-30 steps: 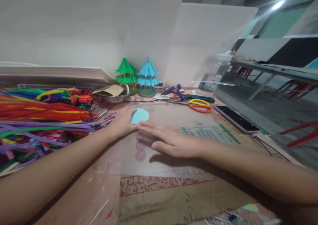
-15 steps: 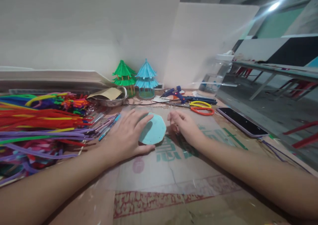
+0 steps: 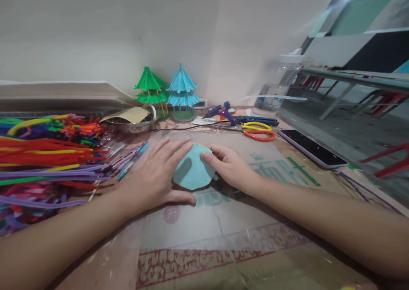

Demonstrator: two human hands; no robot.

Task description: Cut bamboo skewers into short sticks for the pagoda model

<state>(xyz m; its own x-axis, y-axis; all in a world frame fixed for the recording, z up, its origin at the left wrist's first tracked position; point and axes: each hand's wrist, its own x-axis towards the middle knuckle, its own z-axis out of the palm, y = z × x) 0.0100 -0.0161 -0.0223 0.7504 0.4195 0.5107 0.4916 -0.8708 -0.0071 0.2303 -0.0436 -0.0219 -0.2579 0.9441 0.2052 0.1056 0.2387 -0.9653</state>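
A light-blue, many-sided flat disc lies at the middle of the work surface, with small dark dots along its near rim. At its right edge my right hand pinches it, thumb on top and fingers curled at the far side. My left hand is spread around the disc's left side. Its fingers reach past the left edge and its thumb rests apart, below the near rim. Part of the disc's left side is hidden behind those fingers.
Colourful pipe cleaners pile up at left, beside pens. Behind stand a metal bowl, green and blue small pagodas, a glue gun, scissors and a plastic jar. A phone lies right.
My right hand has moved left onto the disc's right edge and now grips it. The disc looks slightly tilted. My left hand stays spread beside it; the whole view has shifted a little.
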